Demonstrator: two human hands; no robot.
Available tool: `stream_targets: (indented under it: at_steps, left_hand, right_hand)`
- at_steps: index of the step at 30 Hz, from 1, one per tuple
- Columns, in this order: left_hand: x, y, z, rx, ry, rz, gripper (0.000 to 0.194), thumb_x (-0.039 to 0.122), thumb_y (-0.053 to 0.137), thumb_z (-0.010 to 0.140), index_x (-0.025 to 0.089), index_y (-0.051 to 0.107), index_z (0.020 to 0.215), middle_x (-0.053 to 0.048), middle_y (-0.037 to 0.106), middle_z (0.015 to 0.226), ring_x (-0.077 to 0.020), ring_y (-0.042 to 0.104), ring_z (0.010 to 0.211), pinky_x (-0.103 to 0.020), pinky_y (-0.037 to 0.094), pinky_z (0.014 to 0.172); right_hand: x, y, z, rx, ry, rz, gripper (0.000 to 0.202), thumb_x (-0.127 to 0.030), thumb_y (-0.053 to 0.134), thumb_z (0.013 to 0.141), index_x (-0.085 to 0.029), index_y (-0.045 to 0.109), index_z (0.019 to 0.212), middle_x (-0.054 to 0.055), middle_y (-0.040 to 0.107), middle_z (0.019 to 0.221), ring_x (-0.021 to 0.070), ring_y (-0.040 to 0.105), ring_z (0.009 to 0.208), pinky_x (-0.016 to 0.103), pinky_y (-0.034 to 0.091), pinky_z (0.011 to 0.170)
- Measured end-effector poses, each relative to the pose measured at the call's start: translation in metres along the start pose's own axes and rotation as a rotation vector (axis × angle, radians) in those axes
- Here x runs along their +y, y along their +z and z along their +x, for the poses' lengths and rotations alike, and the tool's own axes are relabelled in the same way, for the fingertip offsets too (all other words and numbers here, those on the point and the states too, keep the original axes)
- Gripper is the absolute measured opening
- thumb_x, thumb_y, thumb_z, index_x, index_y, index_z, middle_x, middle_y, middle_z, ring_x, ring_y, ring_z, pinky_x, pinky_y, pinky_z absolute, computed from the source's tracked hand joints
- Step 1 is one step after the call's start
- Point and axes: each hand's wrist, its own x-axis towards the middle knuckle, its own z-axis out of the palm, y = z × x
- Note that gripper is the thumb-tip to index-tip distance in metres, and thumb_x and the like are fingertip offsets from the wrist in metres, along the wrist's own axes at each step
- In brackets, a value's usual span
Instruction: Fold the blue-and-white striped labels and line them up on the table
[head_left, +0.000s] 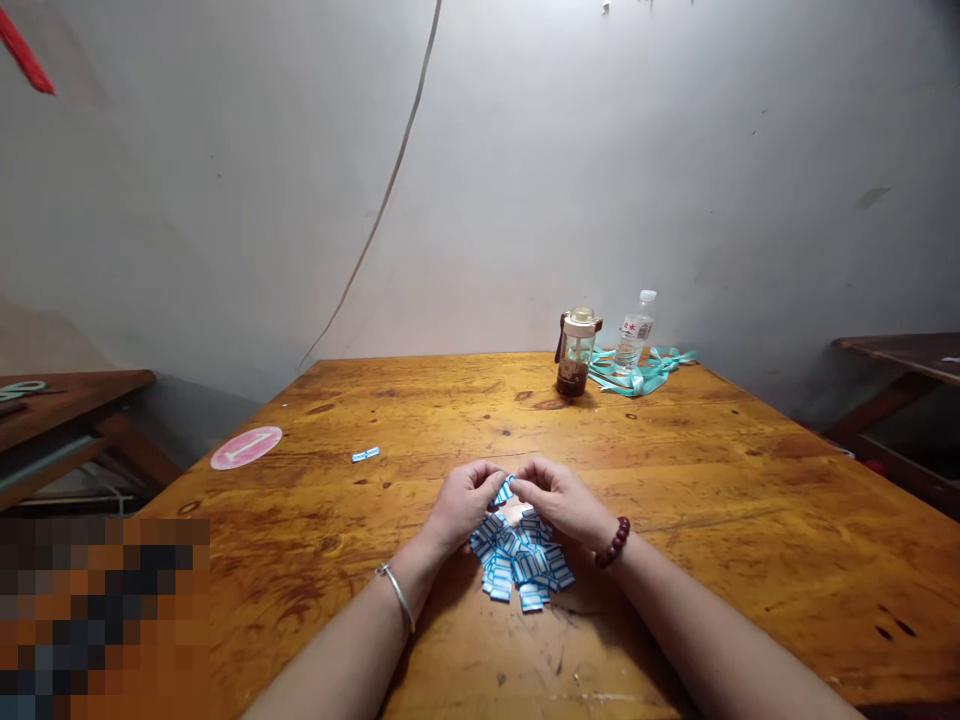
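Note:
Both hands meet over a pile of small blue-and-white striped labels [517, 560] on the wooden table. Pinched between thumb and fingers of my left hand [466, 503] is one striped label [504, 490]. My right hand [564, 497] also has its thumb and fingers closed at the upper right edge of that same label. The pile lies just below the hands, its pieces overlapping at many angles. Apart from it, to the left, a single blue-and-white strip [365, 455] rests flat on the wood.
Toward the back right of the table [420, 400] stand a tumbler with dark liquid [574, 355] and a clear water bottle [636, 330], beside turquoise ribbon [652, 375]. A pink oval sticker [246, 448] marks the left edge. Side tables flank both sides; a wall rises behind.

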Motion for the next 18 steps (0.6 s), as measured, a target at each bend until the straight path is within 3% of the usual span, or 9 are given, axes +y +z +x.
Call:
stream_targets:
  at_steps: [4,9,13,16,18]
  left_hand:
    - [0.002,0.002,-0.002,-0.025,0.049,0.022,0.025,0.035,0.052,0.072,0.012,0.060,0.075,-0.002,0.056,0.064,-0.0095,0.047,0.056,-0.019,0.037,0.052]
    - [0.001,0.000,-0.002,-0.081,0.018,0.003,0.027,0.036,0.053,0.071,0.011,0.061,0.077,-0.004,0.058,0.066,-0.0104,0.049,0.057,-0.019,0.038,0.051]
    - [-0.002,-0.007,0.002,0.052,0.014,-0.045,0.026,0.036,0.054,0.071,0.012,0.060,0.077,-0.004,0.057,0.067,-0.0111,0.051,0.058,-0.020,0.040,0.053]
    - [-0.003,-0.011,0.004,0.112,0.016,-0.083,0.028,0.038,0.055,0.069,0.012,0.059,0.075,-0.003,0.055,0.064,-0.0106,0.051,0.058,-0.020,0.041,0.054]
    - [-0.003,-0.012,0.004,0.126,0.022,-0.088,0.028,0.039,0.056,0.068,0.012,0.060,0.075,-0.003,0.055,0.064,-0.0103,0.050,0.057,-0.020,0.041,0.053]
  right_hand:
    - [0.005,0.005,0.002,0.047,0.072,0.114,0.018,-0.029,0.058,0.072,-0.013,0.050,0.069,-0.002,0.049,0.062,0.0090,0.043,0.055,0.017,0.034,0.049]
    - [0.007,-0.003,0.004,0.084,0.056,0.016,0.018,-0.029,0.050,0.078,-0.014,0.053,0.069,-0.002,0.048,0.059,0.0088,0.042,0.052,0.017,0.032,0.047]
    - [0.009,-0.014,-0.001,-0.103,0.037,-0.313,0.013,-0.020,0.058,0.069,-0.016,0.058,0.082,-0.001,0.050,0.065,0.0110,0.045,0.057,0.018,0.033,0.050]
    - [0.013,-0.016,-0.004,-0.252,-0.019,-0.529,0.023,-0.011,0.065,0.057,-0.019,0.062,0.079,0.000,0.052,0.072,0.0120,0.046,0.062,0.018,0.033,0.053]
    - [0.016,-0.015,-0.004,-0.286,0.013,-0.529,0.018,-0.009,0.062,0.057,-0.018,0.062,0.072,-0.001,0.053,0.070,0.0113,0.046,0.060,0.017,0.032,0.051]
